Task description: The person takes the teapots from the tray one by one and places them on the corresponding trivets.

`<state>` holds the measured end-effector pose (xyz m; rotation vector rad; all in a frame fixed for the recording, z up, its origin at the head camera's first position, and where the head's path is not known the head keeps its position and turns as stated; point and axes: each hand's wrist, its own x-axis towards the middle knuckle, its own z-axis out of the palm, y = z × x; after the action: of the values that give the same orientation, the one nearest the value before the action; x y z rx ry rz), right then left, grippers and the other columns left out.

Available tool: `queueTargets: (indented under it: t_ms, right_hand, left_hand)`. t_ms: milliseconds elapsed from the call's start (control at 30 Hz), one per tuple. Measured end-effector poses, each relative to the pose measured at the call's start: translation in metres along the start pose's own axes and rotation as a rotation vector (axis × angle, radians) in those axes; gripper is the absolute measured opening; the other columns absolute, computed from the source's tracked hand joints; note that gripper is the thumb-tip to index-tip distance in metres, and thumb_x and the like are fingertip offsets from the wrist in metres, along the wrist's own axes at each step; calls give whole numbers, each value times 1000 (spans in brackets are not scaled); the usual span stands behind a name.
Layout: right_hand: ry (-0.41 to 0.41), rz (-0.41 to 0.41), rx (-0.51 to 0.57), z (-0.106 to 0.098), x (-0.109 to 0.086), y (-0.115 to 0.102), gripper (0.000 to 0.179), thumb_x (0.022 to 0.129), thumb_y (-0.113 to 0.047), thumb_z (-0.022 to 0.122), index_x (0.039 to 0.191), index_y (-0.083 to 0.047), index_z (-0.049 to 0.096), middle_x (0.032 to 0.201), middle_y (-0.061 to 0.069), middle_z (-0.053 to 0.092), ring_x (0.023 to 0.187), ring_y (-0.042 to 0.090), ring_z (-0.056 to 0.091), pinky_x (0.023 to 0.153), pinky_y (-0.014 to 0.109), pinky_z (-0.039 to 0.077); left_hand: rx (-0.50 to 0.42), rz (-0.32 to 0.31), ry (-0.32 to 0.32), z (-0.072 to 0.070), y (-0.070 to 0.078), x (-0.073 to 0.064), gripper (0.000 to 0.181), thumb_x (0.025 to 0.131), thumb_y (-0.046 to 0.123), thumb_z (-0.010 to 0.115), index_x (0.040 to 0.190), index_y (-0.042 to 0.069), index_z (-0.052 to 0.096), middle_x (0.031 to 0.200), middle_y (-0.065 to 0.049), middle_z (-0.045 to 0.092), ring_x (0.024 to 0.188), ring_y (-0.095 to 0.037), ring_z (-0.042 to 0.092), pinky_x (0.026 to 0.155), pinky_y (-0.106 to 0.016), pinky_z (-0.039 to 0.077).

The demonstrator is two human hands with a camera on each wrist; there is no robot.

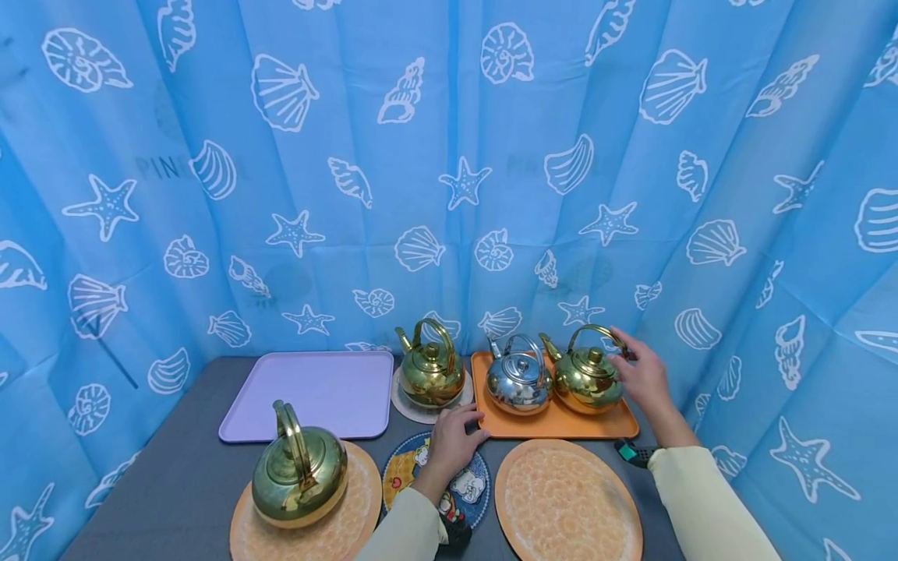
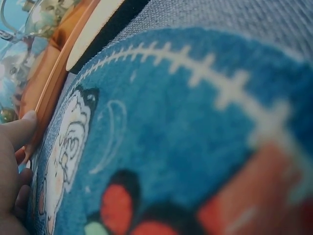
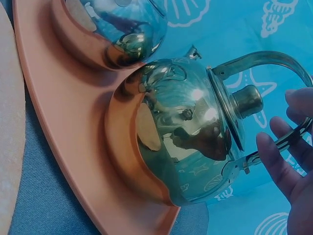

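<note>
My right hand (image 1: 641,374) is at the arched handle of a shiny gold teapot (image 1: 588,374), its thumb and fingers curled about the rear of the handle in the right wrist view. That teapot rests upright on an orange tray (image 1: 617,427). Beside it on the same tray stands a silver teapot (image 1: 519,382). My left hand (image 1: 454,440) is low over a round patterned mat (image 1: 475,477), loosely bent, fingertips right at the tray's front left corner. In the left wrist view, a fingertip overlaps the orange tray rim (image 2: 51,93).
Another gold teapot (image 1: 429,374) stands on a small round pale mat (image 1: 407,407) at the back. A larger gold teapot (image 1: 300,475) sits on a round tan mat (image 1: 361,499) at front left. A lilac tray (image 1: 316,389) lies behind it; a second tan mat (image 1: 568,499) lies front right.
</note>
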<state>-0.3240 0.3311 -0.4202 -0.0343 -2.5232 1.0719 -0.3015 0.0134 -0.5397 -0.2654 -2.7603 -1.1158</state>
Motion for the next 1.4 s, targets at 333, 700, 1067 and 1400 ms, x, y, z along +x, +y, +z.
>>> queueTargets:
  t_ms: [333,700,1067,1400]
  right_hand:
    - [52,-50,-27,-2,1,1,42,99,-3,53,140,-11,54,126,24,53,87,38,61,53,28,52]
    - [111,-93,-71,-1,-2,1,38,98,-3,55,136,-8,58,124,24,58,81,37,65,52,25,52]
    - [188,-120,-4,-15,-8,-1,38,98,1,53,134,-6,59,125,23,59,96,33,59,56,27,56]
    - [308,-223,-145,-28,-21,5,31,97,1,55,127,-5,64,117,21,64,88,34,63,58,32,47]
  left_hand:
    - [-2,-17,-2,0,2,0,32,85,34,76,116,23,73,134,8,59,120,-20,49,97,-44,43]
    - [-12,11,-13,0,-2,-1,32,86,35,75,116,24,73,134,7,58,116,-19,50,95,-44,44]
    - [-15,2,-12,-2,0,-2,32,86,34,75,116,23,73,135,7,58,118,-19,50,96,-44,44]
    - [-9,-1,-9,-1,0,0,34,86,35,75,118,23,72,135,7,58,116,-19,50,94,-43,45]
